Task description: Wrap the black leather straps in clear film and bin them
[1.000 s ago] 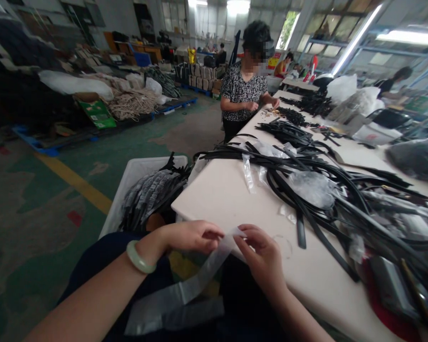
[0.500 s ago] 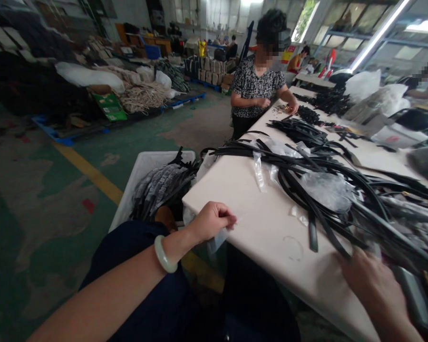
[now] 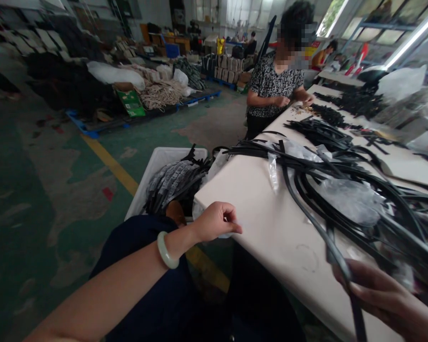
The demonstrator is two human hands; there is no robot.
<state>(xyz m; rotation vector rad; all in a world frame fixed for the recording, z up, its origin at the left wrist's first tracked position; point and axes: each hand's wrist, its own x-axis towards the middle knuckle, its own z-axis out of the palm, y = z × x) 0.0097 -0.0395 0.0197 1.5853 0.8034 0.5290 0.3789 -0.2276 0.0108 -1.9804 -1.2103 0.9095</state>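
My left hand (image 3: 217, 222), with a pale bangle on its wrist, is at the near edge of the table (image 3: 249, 194). Its thumb and finger are pinched on a small piece of clear plastic (image 3: 227, 235), mostly hidden under the hand. At the lower right, my right hand (image 3: 374, 289) grips a long black strap (image 3: 355, 308) between thumb and fingers. This strap runs up over the table toward a heap of black straps (image 3: 314, 166), and its near end hangs down past the hand. Crumpled clear plastic (image 3: 353, 199) lies among the heap.
A white bin (image 3: 146, 175) with bundled grey-black straps (image 3: 174, 180) stands left of the table corner. Across the table's far end a person (image 3: 276, 85) handles small pieces. Pallets with piled goods (image 3: 153, 92) stand on the floor at the back left.
My right hand has lifted a black strap off the heap's near side and turned it upward. My left hand stays at the table edge, and less of its plastic shows. The view has swung left.
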